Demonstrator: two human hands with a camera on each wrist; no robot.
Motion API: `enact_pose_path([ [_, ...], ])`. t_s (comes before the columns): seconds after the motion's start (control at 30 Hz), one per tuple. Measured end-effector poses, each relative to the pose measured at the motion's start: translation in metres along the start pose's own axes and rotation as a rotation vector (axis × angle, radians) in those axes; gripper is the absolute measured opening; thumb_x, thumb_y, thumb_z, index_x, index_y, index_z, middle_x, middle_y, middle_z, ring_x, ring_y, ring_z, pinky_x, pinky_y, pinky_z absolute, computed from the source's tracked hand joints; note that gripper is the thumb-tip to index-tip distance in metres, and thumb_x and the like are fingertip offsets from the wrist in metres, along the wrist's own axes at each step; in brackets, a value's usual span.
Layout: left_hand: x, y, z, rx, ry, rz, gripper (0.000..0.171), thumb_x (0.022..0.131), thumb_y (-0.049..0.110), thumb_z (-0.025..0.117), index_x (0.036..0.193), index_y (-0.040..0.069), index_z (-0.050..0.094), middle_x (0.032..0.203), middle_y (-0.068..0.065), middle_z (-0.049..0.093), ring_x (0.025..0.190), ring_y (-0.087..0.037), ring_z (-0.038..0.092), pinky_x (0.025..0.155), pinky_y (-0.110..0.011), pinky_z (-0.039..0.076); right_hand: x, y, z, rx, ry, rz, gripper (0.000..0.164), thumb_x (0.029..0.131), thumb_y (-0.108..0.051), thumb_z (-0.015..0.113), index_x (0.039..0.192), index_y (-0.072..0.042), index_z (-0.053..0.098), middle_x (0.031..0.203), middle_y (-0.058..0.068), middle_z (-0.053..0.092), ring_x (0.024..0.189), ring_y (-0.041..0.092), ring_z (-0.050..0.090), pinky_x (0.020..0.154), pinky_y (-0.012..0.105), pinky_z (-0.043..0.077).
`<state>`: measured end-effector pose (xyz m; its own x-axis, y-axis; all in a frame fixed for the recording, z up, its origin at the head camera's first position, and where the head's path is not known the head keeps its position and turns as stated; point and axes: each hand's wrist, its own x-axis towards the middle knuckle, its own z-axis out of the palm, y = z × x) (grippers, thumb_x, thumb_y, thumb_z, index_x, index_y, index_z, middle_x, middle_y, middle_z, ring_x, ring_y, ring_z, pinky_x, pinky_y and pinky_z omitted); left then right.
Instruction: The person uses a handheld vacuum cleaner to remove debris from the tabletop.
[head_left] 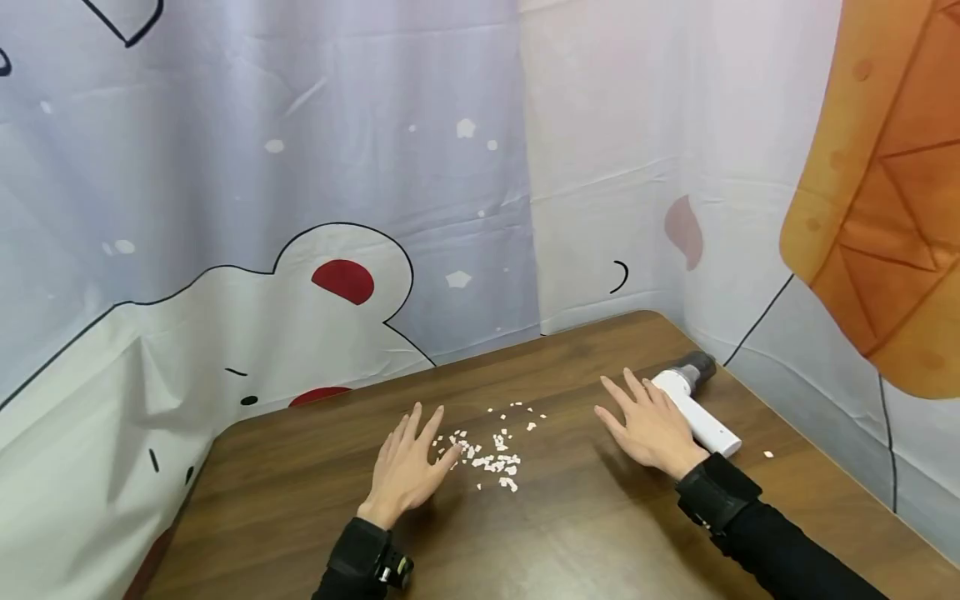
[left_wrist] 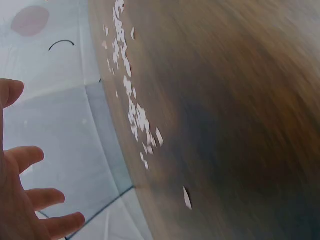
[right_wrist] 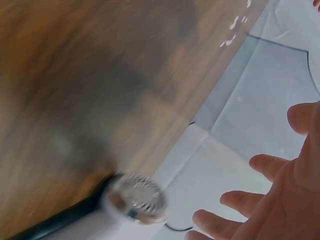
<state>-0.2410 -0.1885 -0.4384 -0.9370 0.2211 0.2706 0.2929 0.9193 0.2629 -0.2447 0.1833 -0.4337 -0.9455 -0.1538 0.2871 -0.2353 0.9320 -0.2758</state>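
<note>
Small scraps of white paper [head_left: 495, 460] lie scattered in a loose patch on the wooden table. My left hand [head_left: 408, 467] hovers just left of them, fingers spread and straight, holding nothing. In the left wrist view its fingers [left_wrist: 42, 198] are above the tabletop, apart from the scraps [left_wrist: 137, 117]. To the right, a white handheld vacuum cleaner [head_left: 701, 421] with a dark grey end lies on its side. My right hand [head_left: 651, 425] is held beside it, fingers extended and nothing gripped. The right wrist view shows the vacuum's round slotted part [right_wrist: 137, 197], blurred, away from the fingers [right_wrist: 242, 200].
One stray scrap [head_left: 768, 454] lies right of the vacuum, near the edge of the brown table [head_left: 585, 533]. Printed cloth curtains [head_left: 465, 167] hang directly behind the table and along its sides. Both wrists wear black straps [head_left: 716, 492].
</note>
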Motion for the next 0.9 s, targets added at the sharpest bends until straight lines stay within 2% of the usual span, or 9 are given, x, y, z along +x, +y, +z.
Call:
enact_pose_path([
  [0.3,0.022,0.028,0.011,-0.02,-0.032,0.073,0.073,0.09,0.068,0.041,0.15,0.028,0.033,0.156,-0.013,0.022,0.14,-0.034,0.024,0.108,-0.056,0.023,-0.011,0.02,-0.008,-0.012,-0.012,0.077,0.063,0.099,-0.05,0.038,0.147,-0.007,0.038,0.148,0.032,0.025,0.128,0.053,0.028,0.104,0.06,0.022],
  [0.4,0.028,0.039,0.016,-0.023,-0.035,0.105,0.071,0.09,0.065,0.044,0.15,0.027,0.035,0.155,-0.013,0.023,0.139,-0.035,0.025,0.107,-0.056,0.024,-0.013,0.025,-0.011,-0.007,-0.023,0.112,0.066,0.099,-0.05,0.038,0.147,-0.006,0.035,0.148,0.032,0.024,0.129,0.054,0.025,0.104,0.061,0.02],
  [0.5,0.032,0.052,0.021,-0.022,-0.043,0.131,0.071,0.09,0.065,0.044,0.15,0.028,0.035,0.154,-0.013,0.025,0.138,-0.035,0.027,0.107,-0.056,0.024,-0.015,0.033,-0.012,-0.001,-0.038,0.151,0.072,0.099,-0.052,0.038,0.148,0.001,0.03,0.148,0.033,0.023,0.13,0.054,0.023,0.104,0.063,0.018],
  [0.67,0.038,0.07,0.03,-0.015,-0.061,0.18,0.071,0.09,0.067,0.04,0.15,0.028,0.034,0.154,-0.013,0.026,0.138,-0.035,0.028,0.107,-0.055,0.024,-0.019,0.047,-0.014,0.002,-0.036,0.195,0.079,0.097,-0.047,0.046,0.144,0.013,0.024,0.146,0.035,0.023,0.129,0.055,0.023,0.104,0.063,0.017],
  [0.9,0.045,0.08,0.036,-0.021,-0.064,0.193,0.07,0.091,0.065,0.042,0.15,0.029,0.033,0.154,-0.013,0.026,0.138,-0.034,0.028,0.107,-0.055,0.025,-0.025,0.061,-0.012,0.014,-0.051,0.239,0.082,0.097,-0.041,0.049,0.142,0.02,0.018,0.145,0.039,0.018,0.13,0.055,0.021,0.105,0.061,0.018],
])
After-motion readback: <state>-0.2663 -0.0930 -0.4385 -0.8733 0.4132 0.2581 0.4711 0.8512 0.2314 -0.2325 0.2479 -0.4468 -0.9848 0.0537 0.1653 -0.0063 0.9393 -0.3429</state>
